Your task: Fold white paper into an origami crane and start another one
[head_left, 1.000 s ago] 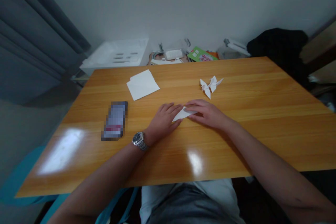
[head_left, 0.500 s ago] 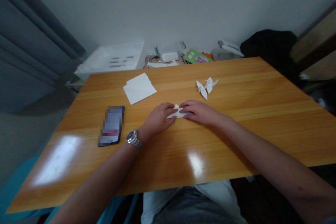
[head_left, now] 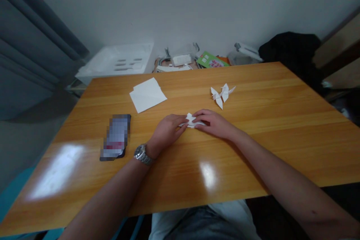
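A small folded piece of white paper [head_left: 191, 119] is on the wooden table, between my two hands. My left hand [head_left: 168, 127], with a metal watch [head_left: 142, 153] at its wrist, grips the paper's left side between thumb and fingers. On the right side my right hand [head_left: 215, 123] pinches the same paper, its thumb at the near edge. The fingertips cover both ends of the paper. Beyond my right hand lie white folded paper cranes [head_left: 222, 95], touching each other.
Flat white paper sheets [head_left: 148, 95] lie at the table's back left, with a phone [head_left: 116, 137] nearer to me. Behind the wooden table [head_left: 168, 180] are a white plastic tray [head_left: 112, 56], a green booklet [head_left: 211, 60] and a black bag-like heap [head_left: 289, 50].
Both hands have shifted slightly on the folded paper, and more of its raised middle point shows between the fingers. The whole view has moved a little.
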`<state>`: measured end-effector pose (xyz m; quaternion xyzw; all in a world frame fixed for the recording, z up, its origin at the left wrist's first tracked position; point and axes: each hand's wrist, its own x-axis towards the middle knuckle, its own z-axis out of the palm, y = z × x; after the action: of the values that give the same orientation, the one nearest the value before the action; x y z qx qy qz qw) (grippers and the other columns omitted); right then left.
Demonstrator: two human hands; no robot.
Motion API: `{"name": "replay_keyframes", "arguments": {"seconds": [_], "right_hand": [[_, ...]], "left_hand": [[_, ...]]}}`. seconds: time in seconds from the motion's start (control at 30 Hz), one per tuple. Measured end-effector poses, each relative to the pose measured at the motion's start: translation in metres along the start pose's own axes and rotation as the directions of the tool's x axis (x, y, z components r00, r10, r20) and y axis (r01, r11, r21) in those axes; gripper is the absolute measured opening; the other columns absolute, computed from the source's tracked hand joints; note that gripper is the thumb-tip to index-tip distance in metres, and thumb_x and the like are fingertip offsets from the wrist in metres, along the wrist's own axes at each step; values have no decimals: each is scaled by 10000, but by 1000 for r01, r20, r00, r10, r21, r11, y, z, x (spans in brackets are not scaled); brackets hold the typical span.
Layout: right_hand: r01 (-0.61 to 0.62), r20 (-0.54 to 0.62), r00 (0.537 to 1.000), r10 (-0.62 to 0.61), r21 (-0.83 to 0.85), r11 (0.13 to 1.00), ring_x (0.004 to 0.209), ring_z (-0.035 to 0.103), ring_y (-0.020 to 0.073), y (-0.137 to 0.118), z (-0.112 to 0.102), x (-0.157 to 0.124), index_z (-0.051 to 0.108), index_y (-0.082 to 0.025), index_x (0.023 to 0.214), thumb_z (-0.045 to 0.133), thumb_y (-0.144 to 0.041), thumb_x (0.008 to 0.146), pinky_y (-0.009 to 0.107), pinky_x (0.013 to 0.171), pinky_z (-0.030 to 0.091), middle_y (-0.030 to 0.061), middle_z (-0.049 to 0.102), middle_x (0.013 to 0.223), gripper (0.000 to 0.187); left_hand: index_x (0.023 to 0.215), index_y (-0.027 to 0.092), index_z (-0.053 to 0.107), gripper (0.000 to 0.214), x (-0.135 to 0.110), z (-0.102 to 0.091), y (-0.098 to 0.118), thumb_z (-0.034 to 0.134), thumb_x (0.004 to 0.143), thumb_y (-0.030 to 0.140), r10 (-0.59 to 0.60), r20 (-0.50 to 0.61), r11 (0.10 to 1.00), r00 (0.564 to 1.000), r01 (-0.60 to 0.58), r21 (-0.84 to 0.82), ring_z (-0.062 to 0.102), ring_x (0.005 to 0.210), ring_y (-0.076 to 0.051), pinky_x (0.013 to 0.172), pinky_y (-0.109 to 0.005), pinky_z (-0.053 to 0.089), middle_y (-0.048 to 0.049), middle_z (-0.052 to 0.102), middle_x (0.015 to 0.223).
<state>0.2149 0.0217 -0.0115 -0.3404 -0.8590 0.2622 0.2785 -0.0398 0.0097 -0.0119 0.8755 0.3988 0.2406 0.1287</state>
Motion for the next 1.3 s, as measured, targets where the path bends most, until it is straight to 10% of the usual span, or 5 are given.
{"name": "replay_keyframes", "arguments": {"seconds": [1.3], "right_hand": [[183,-184,960,-213,-165,969,1136,628,240,-9,5,-3,720,-250,1140,646,-238,977,471,990,574,128,545,1368,180]], "left_hand": [[1020,207,710,223,1,-9,20,545,1043,355,-215,-14,960,976,214,179,696,836,-197,677,-288,428,-56,764,969]]}}
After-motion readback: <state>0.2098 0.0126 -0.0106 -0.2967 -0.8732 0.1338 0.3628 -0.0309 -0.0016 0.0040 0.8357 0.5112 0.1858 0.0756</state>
